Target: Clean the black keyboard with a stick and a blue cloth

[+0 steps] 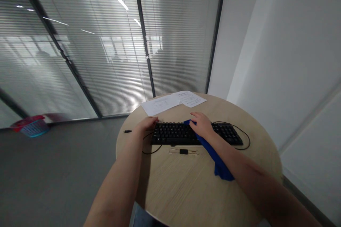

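A black keyboard [174, 134] lies flat on the round wooden table. At its left end, my left hand [147, 123] is closed at the upper corner, fingertips against the edge. My right hand [201, 125] presses a blue cloth [220, 166] onto the keys right of the middle. From under that hand the cloth trails toward me, partly hidden by my forearm. A black binder clip [183, 151] with wire handles lies just in front of the keyboard.
Printed paper sheets [165, 104] lie at the table's [170, 184] far side. A black cable [249, 140] loops around the keyboard, and a black plug [128, 131] is near the left edge. A red and blue basket [34, 127] stands on the floor. Blinds and a white wall enclose the table.
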The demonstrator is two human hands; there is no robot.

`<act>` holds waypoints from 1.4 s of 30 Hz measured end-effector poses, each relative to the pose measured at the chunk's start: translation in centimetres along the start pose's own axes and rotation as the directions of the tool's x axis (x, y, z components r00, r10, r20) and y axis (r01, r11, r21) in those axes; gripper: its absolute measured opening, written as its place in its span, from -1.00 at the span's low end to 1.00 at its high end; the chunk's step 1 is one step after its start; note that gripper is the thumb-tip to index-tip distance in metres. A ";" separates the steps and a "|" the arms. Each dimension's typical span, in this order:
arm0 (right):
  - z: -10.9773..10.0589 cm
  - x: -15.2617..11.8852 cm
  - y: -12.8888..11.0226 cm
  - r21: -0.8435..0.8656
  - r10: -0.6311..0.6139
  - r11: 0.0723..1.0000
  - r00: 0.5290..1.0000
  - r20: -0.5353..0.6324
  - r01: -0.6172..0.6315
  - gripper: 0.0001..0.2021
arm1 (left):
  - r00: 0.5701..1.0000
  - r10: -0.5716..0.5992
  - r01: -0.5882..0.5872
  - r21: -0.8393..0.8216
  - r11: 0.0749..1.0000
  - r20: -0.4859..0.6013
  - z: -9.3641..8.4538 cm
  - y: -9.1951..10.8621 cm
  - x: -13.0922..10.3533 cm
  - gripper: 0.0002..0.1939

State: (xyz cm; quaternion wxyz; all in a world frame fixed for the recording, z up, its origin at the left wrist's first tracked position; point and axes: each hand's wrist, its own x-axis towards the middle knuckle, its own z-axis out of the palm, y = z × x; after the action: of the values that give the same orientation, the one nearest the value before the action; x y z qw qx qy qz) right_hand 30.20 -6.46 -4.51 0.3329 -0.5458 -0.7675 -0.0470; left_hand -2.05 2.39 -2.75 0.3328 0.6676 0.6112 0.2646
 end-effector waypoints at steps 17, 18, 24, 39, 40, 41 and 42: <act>0.4 -0.9 0.9 0.012 -0.114 0.993 0.979 0.168 0.114 -0.77 | 0.992 0.091 -0.067 0.234 0.970 -0.092 0.9 1.0 -2.2 -0.54; 0.3 -0.9 0.8 -0.004 -0.107 0.994 0.982 0.157 0.109 -0.76 | 0.991 0.090 -0.067 0.226 0.972 -0.095 0.9 1.1 -2.3 -0.54; 0.6 -1.0 0.9 0.011 -0.121 0.993 0.981 0.155 0.120 -0.74 | 0.993 0.091 -0.063 0.319 0.946 -0.072 0.9 1.4 -2.5 -0.52; 0.6 -0.6 1.4 0.080 -0.087 0.994 0.987 0.132 0.077 -0.77 | 0.993 0.108 -0.079 0.428 0.900 -0.045 1.4 1.7 -2.2 -0.55; 0.6 -0.6 1.4 0.072 -0.086 0.994 0.988 0.130 0.077 -0.77 | 0.993 0.111 -0.082 0.427 0.901 -0.043 1.4 1.7 -2.2 -0.55; 0.6 -0.7 1.4 0.060 -0.086 0.995 0.988 0.129 0.079 -0.76 | 0.993 0.112 -0.084 0.428 0.900 -0.041 1.4 1.7 -2.2 -0.55; 0.6 -0.7 1.4 0.048 -0.087 0.996 0.987 0.132 0.081 -0.76 | 0.993 0.113 -0.085 0.431 0.899 -0.039 1.4 1.8 -2.2 -0.56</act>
State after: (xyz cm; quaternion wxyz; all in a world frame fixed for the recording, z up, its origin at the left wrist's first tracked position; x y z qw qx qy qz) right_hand 31.24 -6.22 -5.75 0.2898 -0.5076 -0.8113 -0.0081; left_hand -0.06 0.02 -2.20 0.1449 0.7459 0.6297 0.1614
